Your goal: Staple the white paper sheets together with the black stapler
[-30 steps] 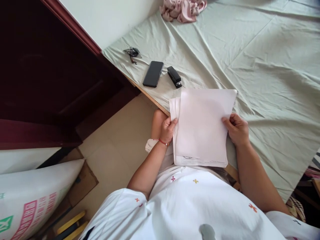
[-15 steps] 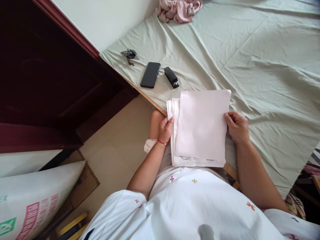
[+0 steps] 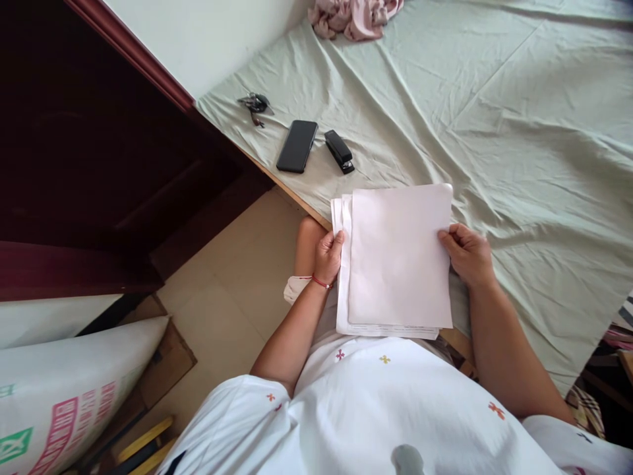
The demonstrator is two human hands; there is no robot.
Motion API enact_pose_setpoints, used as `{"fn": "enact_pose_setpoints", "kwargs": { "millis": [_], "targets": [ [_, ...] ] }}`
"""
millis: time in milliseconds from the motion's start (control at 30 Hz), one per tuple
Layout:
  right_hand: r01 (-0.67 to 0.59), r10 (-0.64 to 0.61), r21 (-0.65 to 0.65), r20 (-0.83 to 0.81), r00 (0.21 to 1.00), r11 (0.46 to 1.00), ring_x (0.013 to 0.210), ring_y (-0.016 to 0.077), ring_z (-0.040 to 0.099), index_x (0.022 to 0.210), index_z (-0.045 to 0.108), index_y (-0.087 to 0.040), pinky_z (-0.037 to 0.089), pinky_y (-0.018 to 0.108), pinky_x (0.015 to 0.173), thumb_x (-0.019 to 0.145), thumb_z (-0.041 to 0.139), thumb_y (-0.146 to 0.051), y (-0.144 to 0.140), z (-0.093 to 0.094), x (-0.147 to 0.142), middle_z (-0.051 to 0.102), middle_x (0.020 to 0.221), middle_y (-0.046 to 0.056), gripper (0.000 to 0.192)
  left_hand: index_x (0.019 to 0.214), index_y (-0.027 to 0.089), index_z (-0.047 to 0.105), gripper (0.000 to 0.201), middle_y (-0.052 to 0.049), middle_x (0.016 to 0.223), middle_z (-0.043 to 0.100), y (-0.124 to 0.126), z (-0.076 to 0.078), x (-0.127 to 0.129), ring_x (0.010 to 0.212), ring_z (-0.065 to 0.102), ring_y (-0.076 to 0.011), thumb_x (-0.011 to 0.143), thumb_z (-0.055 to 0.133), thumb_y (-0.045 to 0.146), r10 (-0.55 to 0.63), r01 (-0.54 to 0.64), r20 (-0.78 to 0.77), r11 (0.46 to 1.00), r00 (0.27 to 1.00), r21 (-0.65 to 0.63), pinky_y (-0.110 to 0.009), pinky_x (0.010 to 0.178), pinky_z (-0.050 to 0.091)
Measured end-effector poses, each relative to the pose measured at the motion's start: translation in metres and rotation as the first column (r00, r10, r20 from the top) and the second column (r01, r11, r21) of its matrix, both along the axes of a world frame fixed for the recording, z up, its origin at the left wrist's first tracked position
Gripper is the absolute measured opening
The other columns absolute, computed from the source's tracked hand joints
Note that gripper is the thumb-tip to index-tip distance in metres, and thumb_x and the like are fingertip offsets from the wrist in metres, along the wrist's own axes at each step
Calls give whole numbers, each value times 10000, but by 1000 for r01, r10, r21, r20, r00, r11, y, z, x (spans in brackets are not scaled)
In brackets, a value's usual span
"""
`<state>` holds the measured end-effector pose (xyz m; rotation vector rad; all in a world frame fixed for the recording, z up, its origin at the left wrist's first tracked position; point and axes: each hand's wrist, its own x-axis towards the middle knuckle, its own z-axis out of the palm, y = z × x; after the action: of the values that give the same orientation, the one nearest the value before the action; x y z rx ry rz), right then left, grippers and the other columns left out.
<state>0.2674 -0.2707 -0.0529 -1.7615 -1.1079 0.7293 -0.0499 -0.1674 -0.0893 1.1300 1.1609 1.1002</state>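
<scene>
The left hand [image 3: 329, 258] grips the left edge of a stack of white papers [image 3: 395, 264], with its thumb on top. The right hand [image 3: 467, 254] pinches the right edge of the top sheet. So the papers are between the two hands, close to the white shirt [image 3: 395, 402]. Past them, a black stapler [image 3: 339, 150] lies on the green cloth [image 3: 519, 165], near a black phone [image 3: 297, 146]. Farther off are keys [image 3: 255, 103] and a crumpled pink cloth [image 3: 353, 18].

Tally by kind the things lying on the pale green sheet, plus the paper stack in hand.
White paper stack, held by left hand and right hand: 1
Slim black rectangular phone: 1
Black stapler: 1
Bunch of metal keys with dark fob: 1
Crumpled pink cloth heap: 1
Total: 5
</scene>
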Motion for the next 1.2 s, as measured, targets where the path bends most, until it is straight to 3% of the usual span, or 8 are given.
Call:
{"fn": "enact_pose_setpoints", "kwargs": {
  "millis": [133, 267, 467, 633, 833, 1000, 1100, 1200],
  "targets": [
    [61, -61, -14, -4, 998, 998, 563, 128, 373, 823, 698, -248, 275, 291, 491, 915, 807, -699, 1, 5, -5, 523, 632, -20, 473, 633, 248, 560, 777, 25, 621, 503, -2, 1, 1, 681, 500, -168, 778, 827, 964, 7, -6, -14, 1000, 1000, 26, -311, 676, 469],
    [12, -11, -65, 23, 1000, 998, 560, 124, 352, 745, 639, -246, 249, 293, 495, 911, 793, -740, 1, 12, -8, 462, 607, -23, 544, 651, 249, 603, 770, 10, 632, 546, -3, 4, 3, 737, 569, -193, 789, 806, 979, 31, -30, -27, 999, 999, 37, -325, 722, 507],
    [-1, 5, -47, 104, 995, 999, 578, 122, 331, 727, 613, -241, 236, 302, 516, 937, 762, -735, 0, 20, -14, 433, 610, -27, 557, 919, 206, 824, 785, -88, 920, 855, -4, 14, 0, 1003, 795, -301, 806, 783, 982, -58, 58, 13, 998, 998, -4, -372, 912, 619],
    [13, -9, -44, 101, 995, 999, 579, 127, 346, 730, 613, -244, 249, 310, 533, 947, 745, -706, 1, 17, -17, 433, 609, -25, 527, 1114, 177, 895, 794, -120, 1122, 916, -11, 22, -3, 1144, 840, -342, 709, 964, 857, -128, 140, 83, 977, 988, -160, -409, 1025, 648],
    [25, -27, 30, 81, 996, 999, 573, 124, 372, 770, 639, -245, 310, 305, 549, 957, 767, -698, 2, 10, -20, 454, 605, -35, 506, 952, 159, 918, 685, -126, 1000, 918, -15, 30, -1, 1077, 867, -365, 604, 1084, 725, -192, 202, 67, 945, 979, -259, -451, 1003, 688],
    [112, -95, 105, -153, 984, 988, 753, 183, 693, 1052, 771, -258, 622, 339, 701, 932, 771, -873, 3, 5, -21, 785, 936, 49, 627, 1133, 223, 907, 659, -107, 1201, 925, 2, 26, 1, 1234, 862, -355, 668, 1072, 660, 92, -61, 157, 979, 983, -195, -431, 1054, 711],
    [132, -95, 133, -252, 963, 982, 803, 195, 741, 1046, 798, -253, 676, 348, 768, 862, 781, -965, 4, 6, -21, 812, 953, 68, 735, 1301, 267, 868, 563, -88, 1387, 889, 15, 29, 7, 1442, 784, -336, 843, 982, 575, 215, -181, 204, 969, 955, -170, -434, 1190, 674],
    [108, -60, 115, -358, 932, 987, 734, 178, 754, 981, 810, -231, 674, 318, 722, 813, 809, -988, 3, 11, -23, 822, 869, 76, 775, 1436, 248, 817, 475, -87, 1448, 868, 21, 43, 21, 1498, 754, -306, 988, 871, 396, 316, -214, 321, 925, 893, -314, -419, 1236, 654]
  ]
}}
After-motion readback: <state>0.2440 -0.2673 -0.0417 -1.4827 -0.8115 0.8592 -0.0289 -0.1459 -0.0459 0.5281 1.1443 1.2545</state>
